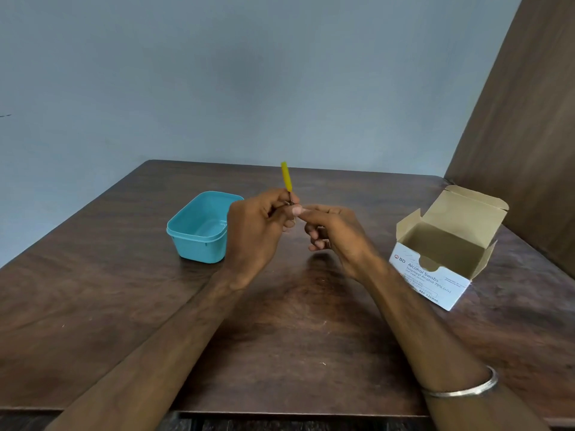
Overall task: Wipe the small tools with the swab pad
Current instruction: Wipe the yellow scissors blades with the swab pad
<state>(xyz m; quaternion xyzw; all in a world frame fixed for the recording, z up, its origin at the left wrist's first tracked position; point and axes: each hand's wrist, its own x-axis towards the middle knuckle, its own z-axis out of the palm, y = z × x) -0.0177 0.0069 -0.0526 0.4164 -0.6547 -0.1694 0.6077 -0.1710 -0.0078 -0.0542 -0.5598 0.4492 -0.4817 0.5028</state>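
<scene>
You're at a dark wood-grain table [280, 321] pushed against a plain blue-grey wall [217, 73], with a brown wood panel [529, 135] rising behind the table's far right corner. Taking the teal plastic tub [199, 228] as landmark: it sits open, lid off, on the table; your left hand [258, 231] is just right of it and covers its right edge. That hand's fingers curl round a small tool with a yellow handle [286, 177], handle pointing up, metal end down inside the fingers. Your right hand [336, 234] is further right of the tub, fingertips meeting the left hand's at the tool's lower end, pinching there; the swab pad itself is too small or hidden to make out. Well right of the tub stands an open white alcohol swab box [448, 253], flaps up. A metal bangle [463, 387] rings your right wrist, nearer you than the tub.
</scene>
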